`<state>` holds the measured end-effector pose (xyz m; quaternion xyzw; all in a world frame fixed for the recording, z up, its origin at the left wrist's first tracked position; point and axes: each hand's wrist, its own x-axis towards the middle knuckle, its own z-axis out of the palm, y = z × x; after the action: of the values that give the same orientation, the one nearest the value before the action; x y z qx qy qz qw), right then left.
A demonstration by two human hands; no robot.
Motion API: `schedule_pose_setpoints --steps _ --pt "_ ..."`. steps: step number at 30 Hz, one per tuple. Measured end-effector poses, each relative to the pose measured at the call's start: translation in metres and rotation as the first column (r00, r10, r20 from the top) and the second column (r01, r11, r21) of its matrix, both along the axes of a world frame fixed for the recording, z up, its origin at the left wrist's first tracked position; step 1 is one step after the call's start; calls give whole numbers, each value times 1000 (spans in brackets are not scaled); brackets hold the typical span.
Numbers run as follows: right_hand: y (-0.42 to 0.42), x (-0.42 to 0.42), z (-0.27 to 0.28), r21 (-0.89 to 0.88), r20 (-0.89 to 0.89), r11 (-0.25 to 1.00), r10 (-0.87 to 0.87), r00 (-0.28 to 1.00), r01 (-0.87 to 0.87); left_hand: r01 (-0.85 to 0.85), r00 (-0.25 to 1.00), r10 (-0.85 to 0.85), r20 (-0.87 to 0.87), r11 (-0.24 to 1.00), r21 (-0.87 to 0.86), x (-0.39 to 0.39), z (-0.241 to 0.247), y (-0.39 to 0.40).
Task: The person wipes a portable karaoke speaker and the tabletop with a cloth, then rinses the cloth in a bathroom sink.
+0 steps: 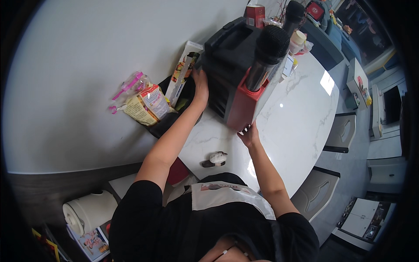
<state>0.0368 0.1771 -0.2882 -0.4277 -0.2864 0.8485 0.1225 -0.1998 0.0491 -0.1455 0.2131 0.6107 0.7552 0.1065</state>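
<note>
A large black portable speaker (226, 62) with a red end panel (240, 109) stands on a white marble-patterned tabletop (294, 111). One black microphone (272, 46) sits upright in the red holder at its near end. A second microphone (293, 14) rises farther back. My left hand (200, 85) is pressed to the speaker's left side, its fingertips partly hidden. At the lower corner of the red panel, my right hand (249, 135) holds the edge, with some fingers curled beneath it.
Left of the speaker, a black container (163, 126) against the wall holds a food bag (147, 104) and a long printed box (183, 73). A small white-and-dark object (217, 159) lies near the table's front edge. Chairs (340, 131) line the right side; a white cylindrical appliance (90, 211) stands lower left.
</note>
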Motion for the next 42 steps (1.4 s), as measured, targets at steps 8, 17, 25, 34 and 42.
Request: schedule_pose_setpoints --steps 8,17,25,34,42 --pt "20 -5 2 -149 -91 985 -101 991 87 -102 949 65 -309 989 -106 2 10 -15" --pt "25 -4 -17 -224 -96 968 -138 986 113 41 973 -61 223 995 95 -20 26 -15" --pt "34 -14 -11 -227 -64 964 -158 985 139 63 916 -119 383 986 156 -24 15 0" --pt "64 -22 -18 -158 16 982 -104 994 105 -170 952 158 -263 985 -26 -4 35 0" --pt "75 -35 -7 -134 -246 989 -90 965 58 -28 969 35 -245 999 33 21 92 2"
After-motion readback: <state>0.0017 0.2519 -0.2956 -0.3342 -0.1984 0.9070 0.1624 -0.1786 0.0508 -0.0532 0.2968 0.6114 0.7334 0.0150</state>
